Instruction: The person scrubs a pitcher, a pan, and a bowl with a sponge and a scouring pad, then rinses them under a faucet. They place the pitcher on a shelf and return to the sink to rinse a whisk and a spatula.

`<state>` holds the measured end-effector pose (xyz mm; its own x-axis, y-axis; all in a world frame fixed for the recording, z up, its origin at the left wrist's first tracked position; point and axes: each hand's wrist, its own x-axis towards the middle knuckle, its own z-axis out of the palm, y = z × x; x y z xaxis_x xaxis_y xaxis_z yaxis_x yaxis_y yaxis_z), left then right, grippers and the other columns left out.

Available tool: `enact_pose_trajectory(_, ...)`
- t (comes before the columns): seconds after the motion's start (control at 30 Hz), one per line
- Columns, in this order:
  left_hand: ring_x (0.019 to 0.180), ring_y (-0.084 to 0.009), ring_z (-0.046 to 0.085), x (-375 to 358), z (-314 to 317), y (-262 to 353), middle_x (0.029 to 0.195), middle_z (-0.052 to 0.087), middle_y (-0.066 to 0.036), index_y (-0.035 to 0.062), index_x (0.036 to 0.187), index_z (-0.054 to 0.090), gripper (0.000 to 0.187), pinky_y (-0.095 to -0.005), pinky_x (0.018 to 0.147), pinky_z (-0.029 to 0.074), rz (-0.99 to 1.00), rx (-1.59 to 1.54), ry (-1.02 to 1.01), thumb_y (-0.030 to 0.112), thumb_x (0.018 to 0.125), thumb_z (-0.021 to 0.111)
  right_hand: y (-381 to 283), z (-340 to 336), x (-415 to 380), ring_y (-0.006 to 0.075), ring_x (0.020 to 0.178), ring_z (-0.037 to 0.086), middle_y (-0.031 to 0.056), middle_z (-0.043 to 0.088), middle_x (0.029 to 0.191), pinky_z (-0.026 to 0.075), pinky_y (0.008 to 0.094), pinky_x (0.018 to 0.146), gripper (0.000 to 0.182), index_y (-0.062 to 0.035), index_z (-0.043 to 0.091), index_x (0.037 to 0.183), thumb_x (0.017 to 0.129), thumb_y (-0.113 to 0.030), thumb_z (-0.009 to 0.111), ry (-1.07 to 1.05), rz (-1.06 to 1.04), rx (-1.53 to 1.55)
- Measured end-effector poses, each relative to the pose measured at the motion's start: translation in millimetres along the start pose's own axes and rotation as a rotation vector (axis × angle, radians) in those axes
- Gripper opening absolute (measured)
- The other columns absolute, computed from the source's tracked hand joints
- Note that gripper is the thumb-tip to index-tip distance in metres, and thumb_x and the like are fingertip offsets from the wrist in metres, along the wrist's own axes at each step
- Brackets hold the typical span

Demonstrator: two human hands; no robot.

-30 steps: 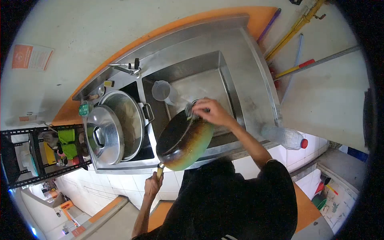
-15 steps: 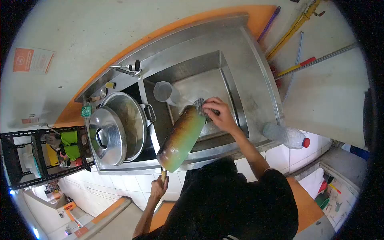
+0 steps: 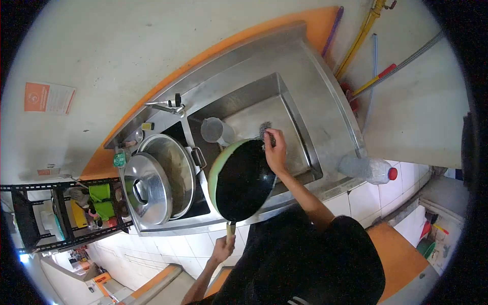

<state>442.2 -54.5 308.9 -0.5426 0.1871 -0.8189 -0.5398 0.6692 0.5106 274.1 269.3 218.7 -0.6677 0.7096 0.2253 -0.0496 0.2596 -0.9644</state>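
Observation:
My left hand (image 3: 223, 249) is closed around the handle of a frying pan (image 3: 243, 178), whose black inside faces up and whose green outer side shows along the left rim. The pan hangs over the front edge of the sink (image 3: 312, 170). At the pan's far right rim, my right hand (image 3: 275, 152) pinches a grey steel wool scourer (image 3: 265, 128). A clear plastic jug (image 3: 212, 130) lies inside the basin, just beyond the pan.
Left of the basin stands a large metal pot (image 3: 185, 175) with its lid (image 3: 147, 188) leaning on it. A faucet (image 3: 170, 105) is at the back. A plastic bottle with a red cap (image 3: 371, 170) lies at the right edge. A black shelf (image 3: 61, 213) stands left.
The pan has turned over from its browned green underside to its black inside. My right hand with the scourer has moved slightly right, and the whole view has shifted a little.

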Motion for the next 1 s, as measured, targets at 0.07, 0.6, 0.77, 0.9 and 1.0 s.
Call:
enact_pose_trajectory(0.07,0.039,-0.0063,0.034,-4.2,4.3,15.6,0.048,0.035,0.004,0.0093,0.066,0.043,0.041,-0.0231,0.036,0.026,-0.078,-0.256,-0.08,0.04,0.093,0.041,-9.5,1.2,5.3,0.0306,0.089,0.052,0.0134,0.055,0.093,0.041,0.0375,0.076,0.016,-0.0045,0.055,0.096,0.081,-0.009,0.057,0.11,-0.003,-0.078)
enact_pose_trajectory(0.6,0.038,-0.0064,0.032,12.9,36.4,31.1,0.052,0.036,0.005,0.0101,0.07,0.045,0.043,-0.023,0.034,0.025,-0.064,-0.392,-0.117,0.048,0.09,0.041,-6.3,64.0,-18.1,0.0319,0.094,0.045,0.0179,0.045,0.097,0.034,0.0384,0.086,0.021,0.0019,0.042,0.099,0.081,-0.004,0.051,0.287,0.394,-0.004)
enact_pose_trajectory(0.77,0.039,-0.0065,0.032,10.4,41.0,48.6,0.053,0.037,0.005,0.0108,0.07,0.047,0.044,-0.023,0.035,0.025,-0.084,-0.243,-0.124,0.05,0.09,0.041,-37.7,80.5,-29.7,0.0324,0.088,0.05,0.0188,0.051,0.093,0.039,0.0377,0.081,0.019,0.0002,0.044,0.099,0.084,-0.009,0.051,0.054,0.248,0.147)
enact_pose_trajectory(0.9,0.039,-0.0072,0.032,12.5,40.8,51.4,0.052,0.037,0.004,0.0111,0.066,0.044,0.043,-0.0234,0.035,0.024,-0.059,-0.294,-0.14,0.046,0.091,0.041,-39.2,71.1,-6.2,0.0329,0.087,0.053,0.017,0.056,0.091,0.041,0.0381,0.078,0.02,-0.0009,0.047,0.097,0.084,-0.015,0.052,0.282,0.398,0.184)
enact_pose_trajectory(1.0,0.039,-0.0078,0.032,15.4,38.9,59.9,0.052,0.037,0.003,0.0106,0.064,0.043,0.044,-0.024,0.036,0.024,-0.057,-0.332,-0.139,0.045,0.092,0.041,-69.2,69.6,-34.7,0.031,0.083,0.054,0.0152,0.056,0.09,0.041,0.0389,0.074,0.018,-0.0008,0.048,0.096,0.086,-0.016,0.05,-0.135,0.15,0.254)
